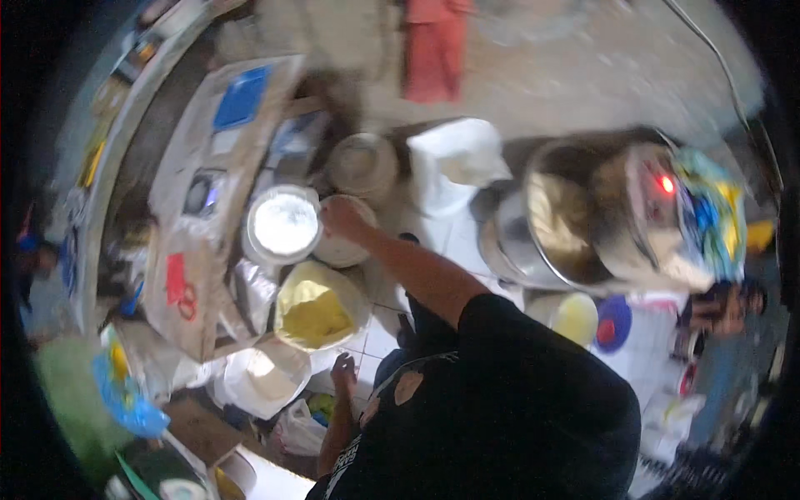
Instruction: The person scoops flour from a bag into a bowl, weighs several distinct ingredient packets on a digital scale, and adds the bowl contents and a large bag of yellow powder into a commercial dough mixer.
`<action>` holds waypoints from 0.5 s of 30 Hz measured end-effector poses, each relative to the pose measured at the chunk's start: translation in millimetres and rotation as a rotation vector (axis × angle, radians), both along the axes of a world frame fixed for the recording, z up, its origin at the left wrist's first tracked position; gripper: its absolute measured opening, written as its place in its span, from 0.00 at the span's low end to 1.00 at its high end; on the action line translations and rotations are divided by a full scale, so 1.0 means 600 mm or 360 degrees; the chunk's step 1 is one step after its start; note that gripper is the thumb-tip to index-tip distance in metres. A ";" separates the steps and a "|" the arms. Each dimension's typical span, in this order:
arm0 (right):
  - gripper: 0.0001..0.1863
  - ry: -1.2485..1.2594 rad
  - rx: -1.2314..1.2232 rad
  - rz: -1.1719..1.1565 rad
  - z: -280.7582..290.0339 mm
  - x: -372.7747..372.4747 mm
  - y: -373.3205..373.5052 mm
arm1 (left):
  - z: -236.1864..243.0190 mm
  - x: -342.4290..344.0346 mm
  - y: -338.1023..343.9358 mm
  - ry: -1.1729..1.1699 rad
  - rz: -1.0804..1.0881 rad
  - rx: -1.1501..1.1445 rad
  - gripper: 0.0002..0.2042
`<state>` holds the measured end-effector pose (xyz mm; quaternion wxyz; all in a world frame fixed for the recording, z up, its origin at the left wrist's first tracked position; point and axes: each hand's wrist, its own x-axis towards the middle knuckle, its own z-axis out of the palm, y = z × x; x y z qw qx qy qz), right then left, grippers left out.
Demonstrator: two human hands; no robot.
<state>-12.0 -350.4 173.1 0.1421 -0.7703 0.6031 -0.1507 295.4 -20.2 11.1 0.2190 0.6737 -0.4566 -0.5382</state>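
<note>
My right hand (340,218) reaches out over a white bucket (343,250), beside the rim of another bucket filled with white powder (285,223). Its fingers look curled, but blur hides what they hold, if anything. Lower down, my left hand (343,372) hangs by my side with its fingers loosely bent and apart; I see nothing in it. Close to it stands a bag-lined container of yellow powder (315,315). A white-lined tub of pale powder (265,377) is a little farther left.
A wooden table (208,158) on the left bears a blue tray (242,97), a small scale-like device (205,192) and red scissors (187,303). On the right are a large metal mixing bowl (560,218) and a machine with a red light (652,200). A white sack (454,162) stands between.
</note>
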 end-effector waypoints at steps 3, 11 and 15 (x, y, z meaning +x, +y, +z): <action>0.12 0.0336 -0.0082 -0.0075 -0.067 -0.104 0.201 | -0.006 0.023 0.031 -0.0112 -0.0442 -0.0123 0.14; 0.12 -0.0326 0.0684 -0.1339 -0.202 -0.314 0.733 | 0.030 -0.117 0.098 0.0076 -0.0796 0.0384 0.15; 0.12 -0.0074 0.0567 -0.1475 -0.298 -0.468 1.004 | 0.010 -0.249 0.113 0.0507 -0.0607 0.0484 0.16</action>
